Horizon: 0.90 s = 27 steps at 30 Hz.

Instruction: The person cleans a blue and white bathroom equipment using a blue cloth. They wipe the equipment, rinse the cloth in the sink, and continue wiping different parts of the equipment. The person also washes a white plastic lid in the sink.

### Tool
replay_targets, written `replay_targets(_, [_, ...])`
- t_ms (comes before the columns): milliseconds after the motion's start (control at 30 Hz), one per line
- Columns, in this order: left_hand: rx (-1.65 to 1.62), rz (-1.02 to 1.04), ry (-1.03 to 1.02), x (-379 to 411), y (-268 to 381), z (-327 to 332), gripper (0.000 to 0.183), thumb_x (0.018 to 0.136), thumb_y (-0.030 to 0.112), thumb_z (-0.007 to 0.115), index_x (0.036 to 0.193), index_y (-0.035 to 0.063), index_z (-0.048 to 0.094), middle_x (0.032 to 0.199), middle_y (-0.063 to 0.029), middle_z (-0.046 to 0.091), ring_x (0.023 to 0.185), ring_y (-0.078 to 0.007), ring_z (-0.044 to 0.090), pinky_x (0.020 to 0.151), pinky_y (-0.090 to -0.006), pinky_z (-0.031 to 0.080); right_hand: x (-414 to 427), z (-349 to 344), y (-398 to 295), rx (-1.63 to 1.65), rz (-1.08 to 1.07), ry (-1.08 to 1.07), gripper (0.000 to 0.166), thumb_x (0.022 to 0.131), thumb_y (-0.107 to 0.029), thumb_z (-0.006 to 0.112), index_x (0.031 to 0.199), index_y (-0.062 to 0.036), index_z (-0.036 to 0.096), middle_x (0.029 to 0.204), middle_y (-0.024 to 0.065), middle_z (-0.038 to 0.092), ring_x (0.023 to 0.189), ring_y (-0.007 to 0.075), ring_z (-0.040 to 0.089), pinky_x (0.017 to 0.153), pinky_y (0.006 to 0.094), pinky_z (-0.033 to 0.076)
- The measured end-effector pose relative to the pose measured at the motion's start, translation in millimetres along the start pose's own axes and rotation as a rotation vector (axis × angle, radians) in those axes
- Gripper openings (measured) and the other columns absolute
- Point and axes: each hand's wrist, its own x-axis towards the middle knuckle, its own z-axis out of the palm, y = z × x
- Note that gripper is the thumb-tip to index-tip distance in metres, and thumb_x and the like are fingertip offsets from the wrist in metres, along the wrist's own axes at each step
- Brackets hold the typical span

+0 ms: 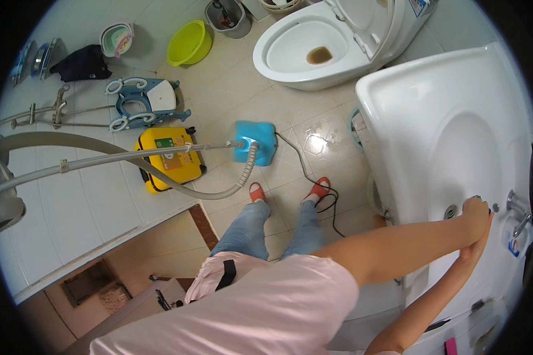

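Over the white washbasin (422, 111), my hands are together to the right of the drain (451, 212). My left hand (474, 218) is curled into a fist, and a small green item (477, 196) peeks out at its edge. Below it, my right hand (473, 250) touches the left, with its fingers pointing towards the basin's back. My left hand and forearm hide part of it, so its grip is unclear. A chrome faucet (519, 204) stands behind the hands. Close by it is a clear container (513, 242) bearing a printed label.
On the tiled floor stands a blue garment steamer (255, 153) with a pole, a hose and a loose black cord (335, 195) near my feet. A yellow suitcase (173, 151), a child's toilet ladder seat (144, 104), a lime basin (188, 44) and a toilet (275, 66) surround it.
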Motion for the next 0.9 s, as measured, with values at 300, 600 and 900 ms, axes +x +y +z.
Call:
replay_targets(300, [-0.649, -0.085, 0.046, -80, 31, -227, 0.029, 0.072, 0.028, 0.063, 0.083, 0.0012, 0.057, 0.089, -0.0114, 0.054, 0.083, -0.018, 0.049, 0.073, -0.033, 0.041, -109, 84, -56, 0.013, -0.455, -0.002, 0.044, 0.086, -0.023, 0.05, 0.121, 0.0023, 0.039, 0.118, 0.0146, 0.046, 0.108, 0.0202, 0.045, 0.095, 0.0325, 0.033])
replay_targets(600, [-1.333, -0.727, 0.687, -179, -123, -315, 0.024, 0.085, 0.032, 0.052, 0.087, 0.0078, 0.05, 0.075, 0.0018, 0.051, 0.069, -0.0081, 0.051, 0.061, -0.0231, 0.041, -177, 174, 48, 0.229, 0.064, -0.511, 0.02, 0.075, 0.002, 0.053, 0.089, -0.0068, 0.042, 0.086, 0.0032, 0.045, 0.082, 0.0116, 0.044, 0.083, 0.024, 0.035])
replay_targets(900, [-0.538, -0.507, 0.256, -272, -238, -313, 0.037, 0.071, 0.021, 0.068, 0.099, 0.0046, 0.05, 0.083, -0.0045, 0.055, 0.077, -0.0146, 0.052, 0.067, -0.0251, 0.041, -208, 243, 215, -0.296, 0.422, -0.933, 0.047, 0.062, -0.009, 0.068, 0.105, -0.0058, 0.05, 0.108, 0.0017, 0.051, 0.1, 0.0134, 0.048, 0.083, 0.0269, 0.038])
